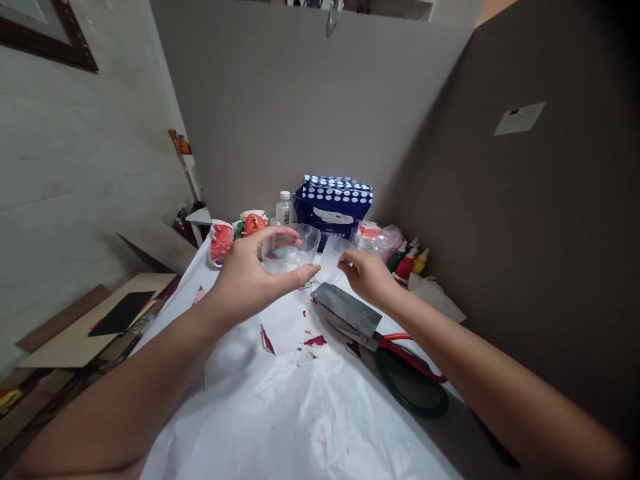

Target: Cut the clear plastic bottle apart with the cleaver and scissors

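Gripping 1 cup (311, 241) in left hand (250, 270), above bench (287, 303). Pinching 1 clear sheet (332, 259) in right hand (369, 273), beside cup. On bench near right hand: 1 pair of scissors (371, 343). Beyond cup: 1 blue bag (333, 210), 1 white-capped bottle (283, 209).

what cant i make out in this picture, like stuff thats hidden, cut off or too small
All in the head view:
- Part of the clear cup: hidden by the left hand.
- Whatever the right hand may pinch: hidden by the hand's own curl.
- Label on the bottle: too small to read.
- Rest of the picture frame: cut off at the upper left.
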A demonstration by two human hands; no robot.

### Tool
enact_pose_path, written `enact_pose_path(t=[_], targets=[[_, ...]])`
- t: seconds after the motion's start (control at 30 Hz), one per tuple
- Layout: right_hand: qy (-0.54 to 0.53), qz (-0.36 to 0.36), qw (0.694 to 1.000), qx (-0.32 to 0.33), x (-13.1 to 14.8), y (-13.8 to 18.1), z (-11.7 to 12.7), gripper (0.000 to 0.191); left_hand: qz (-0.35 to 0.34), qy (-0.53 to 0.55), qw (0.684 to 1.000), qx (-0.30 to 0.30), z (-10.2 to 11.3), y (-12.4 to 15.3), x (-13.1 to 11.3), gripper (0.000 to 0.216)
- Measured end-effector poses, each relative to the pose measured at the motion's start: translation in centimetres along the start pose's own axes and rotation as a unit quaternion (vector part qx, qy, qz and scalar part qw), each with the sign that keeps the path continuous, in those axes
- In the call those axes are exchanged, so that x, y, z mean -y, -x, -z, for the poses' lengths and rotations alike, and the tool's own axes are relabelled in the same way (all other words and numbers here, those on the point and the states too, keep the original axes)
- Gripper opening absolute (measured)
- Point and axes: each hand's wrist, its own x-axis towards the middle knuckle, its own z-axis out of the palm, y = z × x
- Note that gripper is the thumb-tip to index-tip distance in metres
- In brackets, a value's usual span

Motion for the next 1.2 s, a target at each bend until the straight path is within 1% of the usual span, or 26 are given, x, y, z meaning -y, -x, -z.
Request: enact_pose_path(t=[0.1, 0.17, 0.23, 0.3, 0.37, 0.43, 0.5, 0.57, 0.6, 0.63, 0.67, 0.73, 0.77, 0.83, 0.9, 0.93, 1.0, 1.1, 1.17, 1.2], targets=[[0.02, -0.027, 0.999, 0.002, -1.8, -2.8, -1.8, 0.016, -0.002, -0.024, 0.999, 0.023, -0.5, 0.1, 0.1, 0.046], [0.026, -0.034, 0.999, 0.007, -2.4, -4.3, -3.3, 0.027, -0.001, -0.038, 0.999, 0.036, -0.7, 0.2, 0.2, 0.047], [0.028, -0.035, 0.999, 0.005, -2.7, -5.2, -4.3, 0.033, -0.004, -0.052, 0.998, 0.039, -0.8, 0.1, 0.2, 0.047], [0.029, -0.037, 0.999, -0.008, -2.8, -5.6, -4.2, 0.033, -0.005, -0.067, 0.997, 0.03, -0.7, 0.0, 0.3, 0.048], [0.034, -0.046, 0.998, -0.03, -3.3, -5.1, -2.8, 0.037, -0.002, -0.076, 0.997, 0.017, -0.6, -0.2, 0.5, 0.047], [0.045, -0.068, 0.995, -0.049, -4.4, -3.7, -0.4, 0.042, -0.003, -0.08, 0.997, 0.007, -0.6, -0.5, 0.8, 0.047], [0.066, -0.112, 0.99, -0.052, -6.4, -1.4, 2.5, 0.04, -0.006, -0.083, 0.997, -0.001, -0.7, -0.6, 1.2, 0.047], [0.087, -0.172, 0.981, -0.02, -8.6, 1.4, 4.8, 0.026, -0.013, -0.086, 0.996, -0.002, -1.0, -0.7, 1.4, 0.047], [0.093, -0.206, 0.974, 0.007, -9.7, 2.8, 5.6, 0.019, -0.016, -0.088, 0.996, 0.001, -1.2, -0.7, 1.5, 0.047], [0.093, -0.232, 0.968, 0.037, -10.7, 4.3, 6.0, 0.018, -0.018, -0.091, 0.996, 0.006, -1.5, -0.7, 1.6, 0.046], [0.093, -0.26, 0.959, 0.062, -11.5, 5.7, 6.0, 0.02, -0.02, -0.095, 0.995, 0.014, -1.7, -0.6, 1.6, 0.046], [0.081, -0.299, 0.946, 0.102, -12.5, 8.1, 5.1, 0.025, -0.021, -0.104, 0.994, 0.029, -2.1, -0.5, 1.7, 0.047], [0.068, -0.308, 0.942, 0.115, -12.6, 9.0, 4.3, 0.028, -0.022, -0.108, 0.993, 0.034, -2.3, -0.4, 1.7, 0.048], [0.041, -0.311, 0.942, 0.122, -12.7, 10.3, 2.6, 0.03, -0.025, -0.11, 0.993, 0.039, -2.5, -0.3, 1.6, 0.049], [0.011, -0.304, 0.947, 0.104, -12.6, 10.8, 1.5, 0.031, -0.026, -0.108, 0.993, 0.039, -2.6, -0.2, 1.6, 0.05], [-0.004, -0.3, 0.95, 0.088, -12.5, 10.8, 1.3, 0.031, -0.027, -0.106, 0.993, 0.04, -2.6, -0.2, 1.6, 0.05], [-0.033, -0.296, 0.954, 0.04, -12.6, 10.7, 2.0, 0.032, -0.03, -0.106, 0.993, 0.043, -2.6, -0.1, 1.6, 0.049], [-0.074, -0.291, 0.951, -0.077, -12.7, 10.2, 5.0, 0.026, -0.034, -0.112, 0.992, 0.05, -2.6, -0.1, 1.7, 0.048], [-0.1, -0.282, 0.938, -0.173, -12.4, 10.0, 7.5, 0.025, -0.031, -0.115, 0.992, 0.051, -2.6, -0.2, 1.8, 0.048], [-0.116, -0.274, 0.932, -0.209, -12.0, 9.9, 8.6, 0.025, -0.03, -0.116, 0.991, 0.051, -2.6, -0.2, 1.9, 0.048]])
